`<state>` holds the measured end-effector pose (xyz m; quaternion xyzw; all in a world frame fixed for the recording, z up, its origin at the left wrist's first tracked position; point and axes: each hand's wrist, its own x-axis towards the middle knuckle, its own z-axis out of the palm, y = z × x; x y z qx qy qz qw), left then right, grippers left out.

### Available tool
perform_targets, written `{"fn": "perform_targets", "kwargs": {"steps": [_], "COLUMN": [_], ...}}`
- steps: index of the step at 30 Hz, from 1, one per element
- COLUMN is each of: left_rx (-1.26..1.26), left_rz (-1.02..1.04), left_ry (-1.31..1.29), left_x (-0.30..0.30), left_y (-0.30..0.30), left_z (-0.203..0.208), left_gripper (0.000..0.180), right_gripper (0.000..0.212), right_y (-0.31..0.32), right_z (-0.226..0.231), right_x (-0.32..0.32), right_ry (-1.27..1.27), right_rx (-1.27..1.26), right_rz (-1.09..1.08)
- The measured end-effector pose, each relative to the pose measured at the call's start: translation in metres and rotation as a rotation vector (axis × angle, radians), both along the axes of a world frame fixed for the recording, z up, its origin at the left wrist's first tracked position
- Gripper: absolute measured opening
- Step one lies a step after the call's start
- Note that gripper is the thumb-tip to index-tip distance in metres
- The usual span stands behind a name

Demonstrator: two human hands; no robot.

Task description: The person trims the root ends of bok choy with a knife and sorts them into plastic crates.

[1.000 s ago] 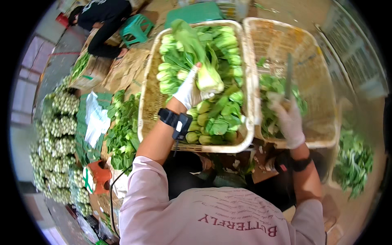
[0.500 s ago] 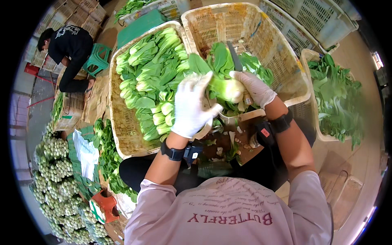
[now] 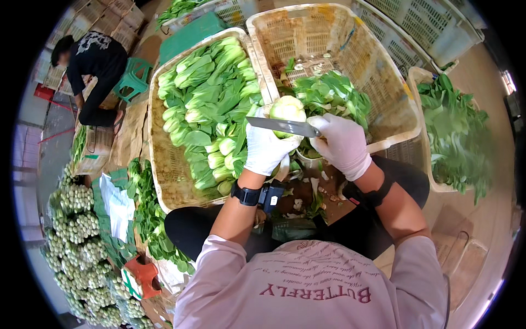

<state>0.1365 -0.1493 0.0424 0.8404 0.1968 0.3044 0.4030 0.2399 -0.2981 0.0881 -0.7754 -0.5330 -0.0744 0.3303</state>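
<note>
My left hand [image 3: 264, 149], in a white glove, is closed around a head of bok choy [image 3: 288, 107], whose pale cut base points up toward me. In my gloved right hand [image 3: 344, 143] is a knife [image 3: 279, 125], its blade lying across the bok choy just below the base and pointing left. Whether the blade touches or cuts it, I cannot tell. Beside my left hand, a yellowed plastic crate [image 3: 155, 164] holds rows of bok choy heads [image 3: 211, 93]. Beyond my right hand, a second crate [image 3: 378, 71] contains loose green leaves [image 3: 333, 94] and scraps.
At the right stands a crate of leafy greens [image 3: 452, 131]. Bagged bok choy [image 3: 82, 247] is piled at the lower left, near an orange stool [image 3: 143, 277]. A person [image 3: 96, 71] bends beside a green stool [image 3: 132, 79] at the upper left. Trimmings [image 3: 315, 189] lie below my hands.
The bok choy has passed from beside my right hand into my left, its base now turned up. The knife has swung from pointing away to lying across it.
</note>
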Motion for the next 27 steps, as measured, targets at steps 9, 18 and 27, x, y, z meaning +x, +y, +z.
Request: {"fn": "perform_targets", "kwargs": {"steps": [9, 18, 27], "left_rx": [0.097, -0.023, 0.200], "left_rz": [-0.091, -0.121, 0.007], "left_ry": [0.027, 0.007, 0.017], "left_x": [-0.002, 0.004, -0.015], "left_y": [-0.004, -0.024, -0.026], "left_z": [0.008, 0.011, 0.028], "left_gripper": [0.055, 0.054, 0.065], "right_gripper": [0.011, 0.013, 0.013], "right_y": [-0.009, -0.022, -0.040], "right_z": [-0.010, -0.035, -0.046], "right_x": [0.012, 0.034, 0.105], "right_ry": [-0.146, -0.066, 0.264], "right_rx": [-0.167, -0.164, -0.615], "right_rz": [-0.020, -0.173, -0.648]}}
